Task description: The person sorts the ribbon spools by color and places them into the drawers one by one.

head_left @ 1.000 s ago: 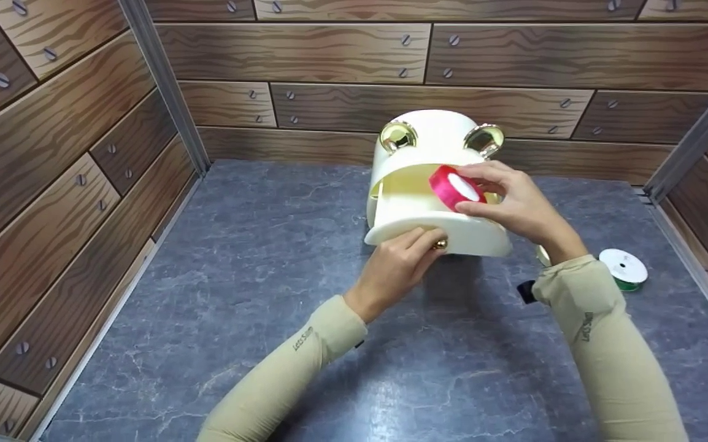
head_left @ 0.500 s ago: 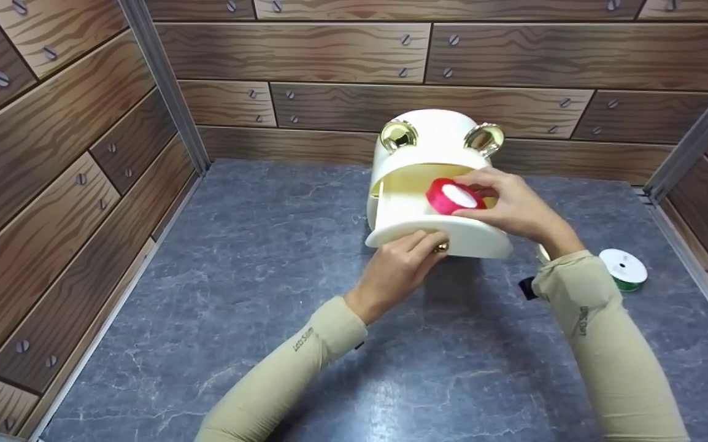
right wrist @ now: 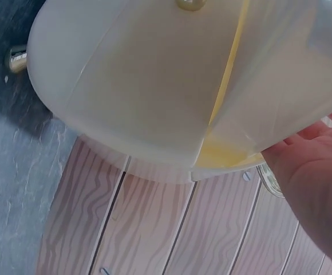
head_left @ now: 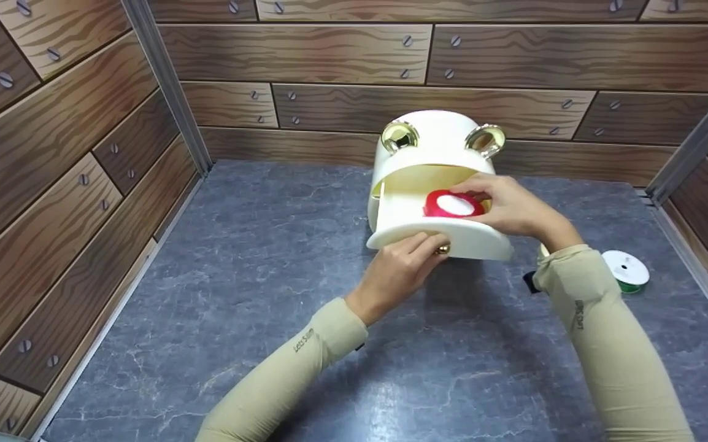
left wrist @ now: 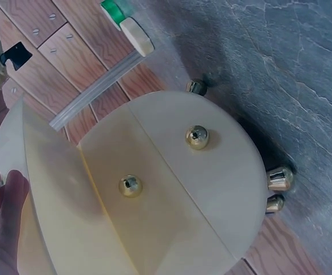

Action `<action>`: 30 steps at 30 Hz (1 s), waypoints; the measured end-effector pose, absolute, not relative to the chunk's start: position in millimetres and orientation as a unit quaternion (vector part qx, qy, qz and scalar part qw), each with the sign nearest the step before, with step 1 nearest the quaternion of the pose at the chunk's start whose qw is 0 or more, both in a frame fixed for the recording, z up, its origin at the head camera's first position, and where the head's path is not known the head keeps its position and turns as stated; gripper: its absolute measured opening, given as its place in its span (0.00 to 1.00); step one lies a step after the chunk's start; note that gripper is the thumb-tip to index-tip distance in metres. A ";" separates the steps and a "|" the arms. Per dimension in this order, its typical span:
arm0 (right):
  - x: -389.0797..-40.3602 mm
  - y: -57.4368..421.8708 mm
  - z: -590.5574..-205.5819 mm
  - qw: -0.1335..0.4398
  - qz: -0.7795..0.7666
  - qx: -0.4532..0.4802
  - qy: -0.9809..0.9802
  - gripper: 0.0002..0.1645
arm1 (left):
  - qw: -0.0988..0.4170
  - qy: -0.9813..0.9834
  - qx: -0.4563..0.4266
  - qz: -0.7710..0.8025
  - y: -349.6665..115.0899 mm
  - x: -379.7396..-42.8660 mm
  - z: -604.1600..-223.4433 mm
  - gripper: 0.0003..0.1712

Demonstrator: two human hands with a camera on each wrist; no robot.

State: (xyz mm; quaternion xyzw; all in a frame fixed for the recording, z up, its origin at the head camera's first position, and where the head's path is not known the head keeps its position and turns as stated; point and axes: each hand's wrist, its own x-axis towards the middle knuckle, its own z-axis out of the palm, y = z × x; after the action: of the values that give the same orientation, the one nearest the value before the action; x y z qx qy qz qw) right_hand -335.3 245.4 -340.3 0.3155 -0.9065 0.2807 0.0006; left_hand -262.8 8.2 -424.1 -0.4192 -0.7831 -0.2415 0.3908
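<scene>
A white rounded drawer box (head_left: 440, 132) with gold ear-shaped trims stands near the back wall, its top drawer (head_left: 473, 239) pulled out. My left hand (head_left: 400, 264) grips the gold knob (head_left: 443, 248) on that drawer's front. Between the thumb and fingers of my right hand (head_left: 510, 205) is a roll of red ribbon (head_left: 430, 205) with a white core, lying nearly flat inside the drawer opening. In the left wrist view, two lower drawer fronts with gold knobs (left wrist: 197, 137) are closed. The drawer front hides the ribbon in the right wrist view.
A green ribbon spool (head_left: 626, 268) with a white face lies at the right on the grey marbled tabletop (head_left: 237, 276). Beside it, a pale roll (left wrist: 137, 37) appears in the left wrist view. Wood-patterned walls (head_left: 354, 55) enclose the table.
My right hand has lowered the red ribbon roll into the drawer, tipping it from slanted to nearly flat. The left hand stays on the knob.
</scene>
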 end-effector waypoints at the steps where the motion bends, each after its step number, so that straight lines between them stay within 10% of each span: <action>1: -335.7 245.0 -340.5 0.001 0.274 0.315 -0.909 0.36 | 0.390 -0.783 -0.419 -0.242 8.2 -262.8 -424.3 0.12; 23: -337.1 245.7 -340.0 0.026 0.239 0.355 -0.903 0.40 | 0.394 -0.780 -0.419 -0.249 8.4 -262.7 -422.5 0.12; 30: -329.9 256.3 -326.6 0.093 0.318 0.345 -0.878 0.23 | 0.397 -0.779 -0.418 -0.247 8.3 -263.6 -422.6 0.12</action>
State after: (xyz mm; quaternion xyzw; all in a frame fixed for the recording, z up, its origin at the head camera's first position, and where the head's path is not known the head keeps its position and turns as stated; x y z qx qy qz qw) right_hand -329.9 256.3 -326.6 0.3450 -0.8780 0.3184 0.0929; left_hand -263.6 8.3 -422.6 -0.4176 -0.7791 -0.2471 0.3969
